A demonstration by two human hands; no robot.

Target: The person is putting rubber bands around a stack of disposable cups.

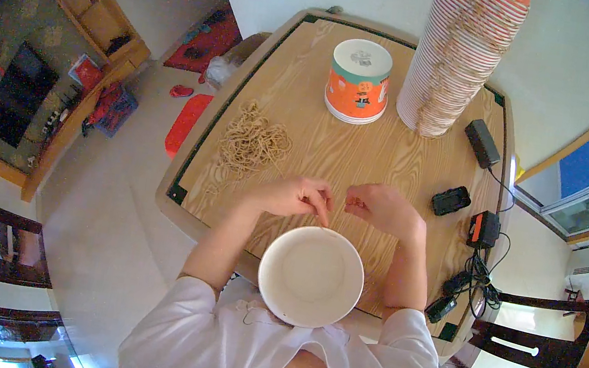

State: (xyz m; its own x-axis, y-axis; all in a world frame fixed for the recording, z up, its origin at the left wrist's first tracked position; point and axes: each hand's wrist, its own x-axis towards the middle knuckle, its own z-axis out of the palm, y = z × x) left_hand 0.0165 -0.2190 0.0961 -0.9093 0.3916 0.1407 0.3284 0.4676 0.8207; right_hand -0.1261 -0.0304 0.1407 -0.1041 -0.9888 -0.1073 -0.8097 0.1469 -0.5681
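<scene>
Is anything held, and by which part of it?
It cannot be told: the left hand seemingly touches the white tub at its far rim; the right hand looks empty.

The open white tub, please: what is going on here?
The person's left hand has a fingertip at the far rim of the white tub. The right hand is above the table, fingers curled; whether its grip holds anything is unclear. Tangled twine lies to the left; an orange tub stands upside down farther back.
</scene>
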